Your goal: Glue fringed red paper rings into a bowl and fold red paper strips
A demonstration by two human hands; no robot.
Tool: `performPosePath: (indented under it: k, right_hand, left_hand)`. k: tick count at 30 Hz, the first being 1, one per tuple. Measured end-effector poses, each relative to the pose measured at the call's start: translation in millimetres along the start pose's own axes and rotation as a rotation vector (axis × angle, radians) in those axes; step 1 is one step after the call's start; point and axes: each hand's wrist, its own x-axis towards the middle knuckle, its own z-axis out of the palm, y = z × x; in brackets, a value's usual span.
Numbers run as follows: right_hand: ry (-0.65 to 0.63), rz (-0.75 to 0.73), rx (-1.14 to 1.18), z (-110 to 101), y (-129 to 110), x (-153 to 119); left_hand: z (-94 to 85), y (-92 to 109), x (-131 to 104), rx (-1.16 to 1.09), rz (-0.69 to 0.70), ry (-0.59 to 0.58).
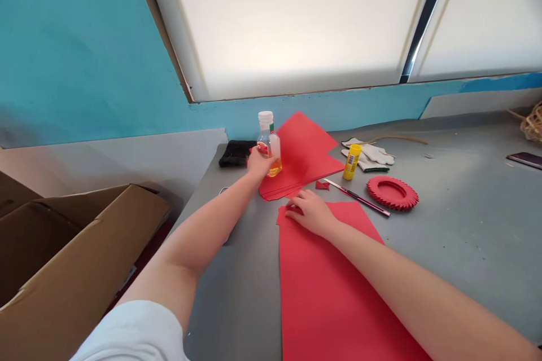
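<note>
My left hand [259, 163] reaches to the back of the table, its fingers and thumb around the lower part of a clear glass bottle [275, 149]. The bottle stands upright, with a white cap and some amber liquid inside. It is beside a fanned stack of red paper [296, 146]. Closer to me, my right hand [312, 212] lies with bent, parted fingers on the top edge of a large red sheet [330, 293]. A narrow red strip shows at that sheet's upper left corner. Small red folded pieces [322, 185] lie just beyond my right hand.
Right of the paper are a pink utility knife [366, 203], a yellow glue stick [352, 162], white gloves [372, 153] and a pleated red paper ring [392, 192]. A black cloth item [237, 153] lies behind my left hand. A phone [525, 159] is far right; a cardboard box [84, 242] stands left.
</note>
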Motion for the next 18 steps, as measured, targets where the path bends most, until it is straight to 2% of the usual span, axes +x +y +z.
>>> performPosePath:
  k: [5, 8, 10, 11, 13, 14, 15, 16, 18]
  right_hand:
    - [0.028, -0.001, -0.015, 4.0, -4.8, 0.2]
    - [0.089, 0.026, -0.028, -12.4, -5.9, 5.4]
    - [0.240, 0.093, -0.046, -35.7, 4.6, 11.1]
    - [0.460, 0.170, -0.059, -49.3, 14.5, 14.2]
    - [0.810, 0.418, -0.066, -74.8, 42.4, 19.6]
    - [0.864, 0.576, -0.041, -84.2, 58.8, 21.7]
    - [0.820, 0.715, -0.002, -90.5, 75.3, 23.5]
    - [0.715, 0.812, 0.026, -93.2, 90.9, 25.0]
    - [0.500, 0.855, 0.021, -90.0, 115.7, 28.0]
  left_hand:
    - [7.8, 0.6, 6.1, 0.031, 0.002, 0.005]
    - [9.9, 1.4, 2.9, 0.056, 0.023, -0.004]
    - [11.2, 0.2, -0.5, 0.069, 0.047, -0.006]
    - [11.9, -0.8, -2.0, 0.073, 0.059, -0.007]
    - [13.1, -3.1, -4.1, 0.081, 0.079, -0.009]
    - [13.5, -4.2, -4.5, 0.085, 0.086, -0.010]
    - [13.7, -5.1, -4.7, 0.088, 0.091, -0.011]
    - [13.8, -5.8, -4.6, 0.090, 0.095, -0.012]
    - [13.5, -6.6, -4.1, 0.089, 0.102, -0.016]
